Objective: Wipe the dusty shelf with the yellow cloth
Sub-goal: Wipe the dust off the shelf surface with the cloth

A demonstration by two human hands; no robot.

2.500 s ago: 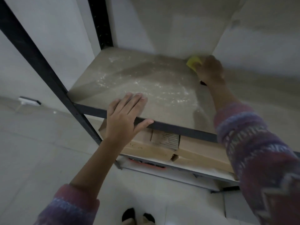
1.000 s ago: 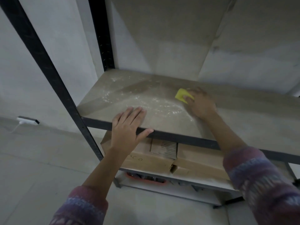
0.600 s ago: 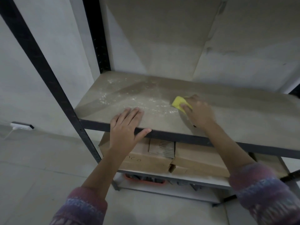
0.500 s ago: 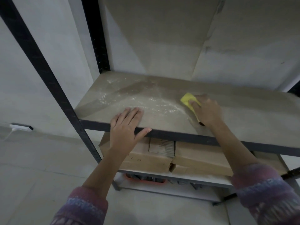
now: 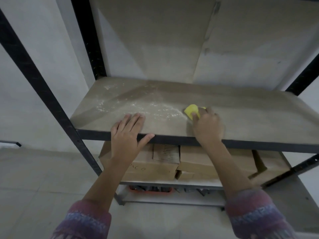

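A beige shelf board [image 5: 250, 116] in a black metal rack carries white dust over its left half. My right hand [image 5: 208, 126] holds a folded yellow cloth [image 5: 192, 110] pressed on the board near the middle front, at the right end of the dust streak. Most of the cloth is hidden under my fingers. My left hand [image 5: 126, 133] lies flat on the board's front edge, fingers straight, thumb over the black rail.
Black uprights [image 5: 43, 90] frame the rack on the left and right. Cardboard boxes [image 5: 203, 163] fill the shelf below, and an orange-rimmed bin [image 5: 151, 189] sits lower still. White walls stand behind and to the left. Tiled floor lies at the lower left.
My right hand has drawn the cloth from the back of the shelf toward the front, sweeping left and right. The dust line now ends at the cloth. My left hand has stayed put.
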